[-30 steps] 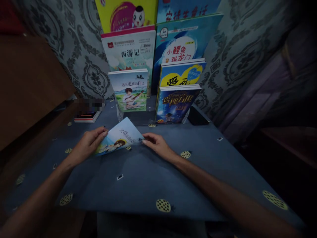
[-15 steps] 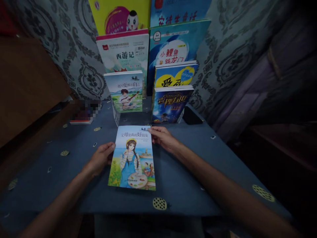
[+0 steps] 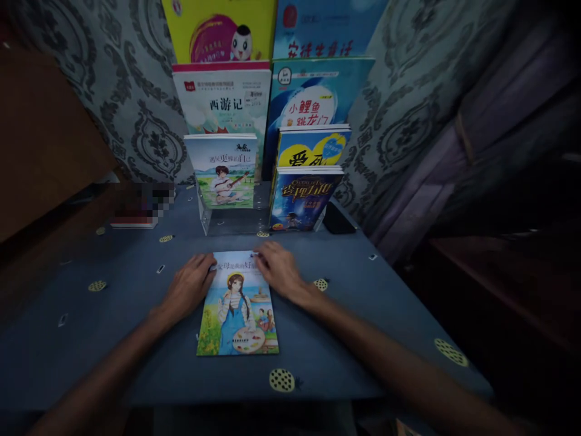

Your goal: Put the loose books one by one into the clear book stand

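A paperback book (image 3: 238, 309) with a drawn girl in blue overalls on its cover lies face up on the cloth-covered table. My left hand (image 3: 193, 278) rests at its upper left edge, palm down, with loosely bent fingers touching the border. At the upper right corner is my right hand (image 3: 279, 269), a little blurred; its fingers are apart and cover part of the title. Behind the book stands a clear display rack (image 3: 204, 218), holding a book with a guitar player (image 3: 227, 175) at left and a dark blue book (image 3: 304, 200) at right.
Taller books rise behind: a white one (image 3: 222, 94), a teal one (image 3: 313, 91), a yellow one (image 3: 218, 30). A black flat object (image 3: 339, 219) lies right of the rack. A blurred-out stack (image 3: 136, 209) sits at left. A purple curtain (image 3: 422, 163) hangs at right.
The book has gone from raised and tilted in both hands to lying flat on the table. Both hands have shifted to its upper edges, and their fingers have loosened.
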Action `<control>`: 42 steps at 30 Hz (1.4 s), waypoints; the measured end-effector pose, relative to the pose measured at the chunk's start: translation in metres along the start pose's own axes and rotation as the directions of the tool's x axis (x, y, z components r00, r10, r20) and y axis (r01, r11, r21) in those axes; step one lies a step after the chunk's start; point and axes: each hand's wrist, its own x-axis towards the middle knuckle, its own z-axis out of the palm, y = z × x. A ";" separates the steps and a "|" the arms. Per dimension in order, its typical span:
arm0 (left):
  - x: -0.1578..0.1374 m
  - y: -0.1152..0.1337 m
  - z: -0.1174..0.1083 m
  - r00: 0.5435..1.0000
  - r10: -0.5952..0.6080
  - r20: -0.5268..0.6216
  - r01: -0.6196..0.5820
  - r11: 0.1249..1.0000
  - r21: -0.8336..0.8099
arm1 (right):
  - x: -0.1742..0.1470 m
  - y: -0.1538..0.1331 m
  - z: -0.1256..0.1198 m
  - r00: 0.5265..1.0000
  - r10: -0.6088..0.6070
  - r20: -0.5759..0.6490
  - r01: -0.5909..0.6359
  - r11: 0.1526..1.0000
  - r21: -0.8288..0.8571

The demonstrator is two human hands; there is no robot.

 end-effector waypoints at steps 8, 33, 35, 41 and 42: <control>-0.001 -0.022 0.019 0.996 0.021 -0.084 -0.026 0.998 -0.063 | 0.001 -0.064 0.038 0.917 -0.326 0.230 0.306 0.945 0.119; 0.013 -0.020 0.017 0.990 0.130 0.051 -0.129 0.991 -0.020 | -0.026 0.037 0.009 0.987 -0.116 0.110 0.093 0.976 0.195; 0.018 -0.018 0.018 0.989 0.133 0.066 -0.132 0.991 -0.017 | -0.024 0.040 0.010 0.988 -0.105 0.111 0.079 0.974 0.212; 0.030 0.003 0.025 0.966 0.242 0.092 -0.242 0.970 -0.007 | -0.021 0.050 0.012 0.990 -0.089 0.106 0.057 0.961 0.272; 0.031 0.008 0.025 0.955 0.277 0.107 -0.278 0.961 -0.012 | -0.021 0.051 0.012 0.990 -0.092 0.106 0.059 0.959 0.277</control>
